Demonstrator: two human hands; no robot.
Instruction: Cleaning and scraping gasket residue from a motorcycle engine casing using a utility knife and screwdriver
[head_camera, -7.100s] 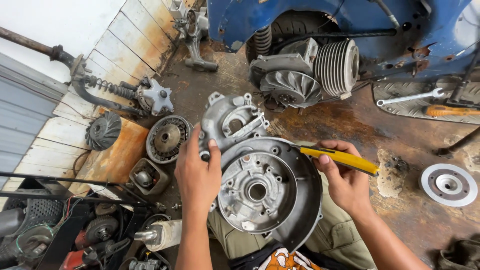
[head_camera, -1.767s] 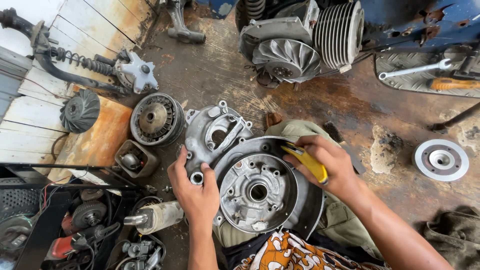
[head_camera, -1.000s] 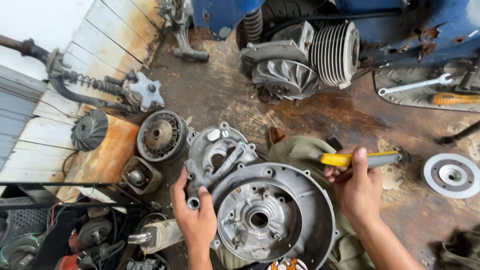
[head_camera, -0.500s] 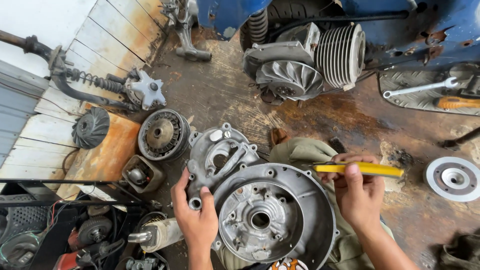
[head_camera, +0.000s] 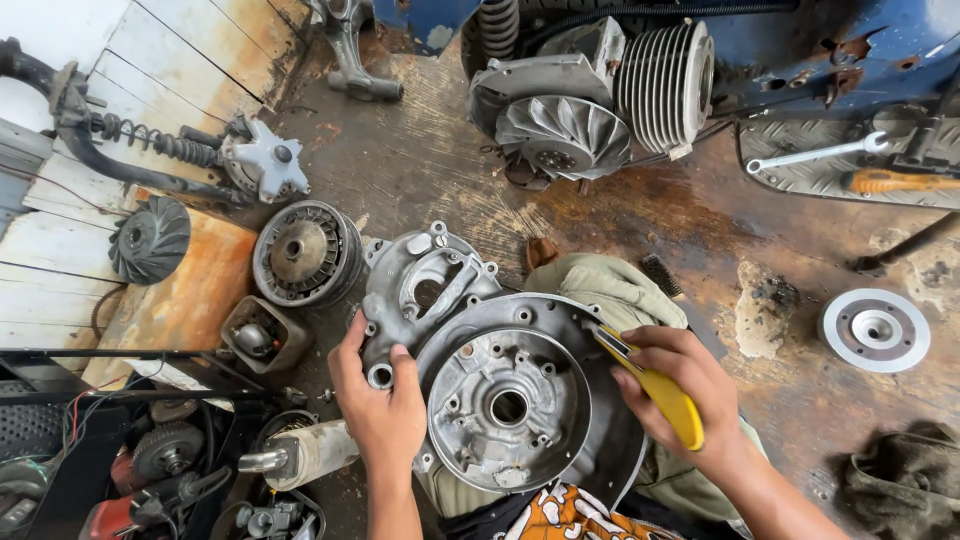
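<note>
A grey aluminium engine casing (head_camera: 505, 395) with a round central hub rests on my lap. My left hand (head_camera: 380, 395) grips its left edge, thumb by a small round boss. My right hand (head_camera: 680, 385) holds a yellow-handled tool (head_camera: 655, 388), its tip touching the casing's upper right rim. My knee in olive trousers (head_camera: 600, 285) shows behind the casing.
A finned engine with fan (head_camera: 590, 110) sits under a blue scooter body at the top. A flywheel (head_camera: 305, 252), a small boxy part (head_camera: 262, 335), a sprung fork (head_camera: 160, 150) and a round disc (head_camera: 875, 330) lie on the stained floor. Tools fill the lower left; a rag (head_camera: 905, 480) lies lower right.
My right hand brought the yellow tool down from beside the knee onto the casing's right rim. My left hand stays on the casing's left edge.
</note>
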